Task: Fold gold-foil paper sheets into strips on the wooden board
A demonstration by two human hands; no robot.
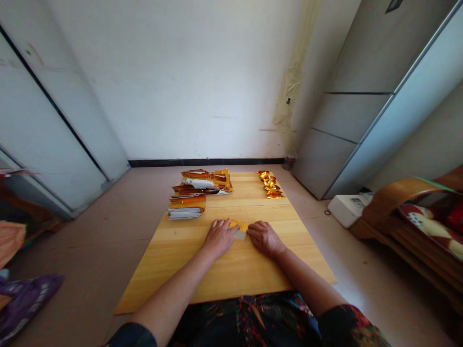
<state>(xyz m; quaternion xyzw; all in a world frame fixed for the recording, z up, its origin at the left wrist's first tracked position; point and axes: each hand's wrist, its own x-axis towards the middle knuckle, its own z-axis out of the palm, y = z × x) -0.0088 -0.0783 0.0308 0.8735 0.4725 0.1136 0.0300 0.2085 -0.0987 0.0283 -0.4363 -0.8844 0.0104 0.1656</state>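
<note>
A small sheet of gold foil paper [239, 226], with a grey strip along its near edge, lies at the middle of the wooden table between my hands. My left hand [220, 236] is on its left end, thumb reaching over the sheet and fingers holding it. My right hand [265, 237] has its fingers closed on the right edge; the fingertips are partly hidden. Ahead to the left lie piles of gold and white paper sheets [188, 202]. A row of folded shiny gold foil pieces [270, 185] sits at the far right corner.
The wooden table [282, 270] reaches back towards a white wall [188, 96]. A grey fridge [336, 130] stands behind on the right, with a white box [346, 210] and a wooden seat [405, 246] nearer. A purple bag [29, 299] is on the left.
</note>
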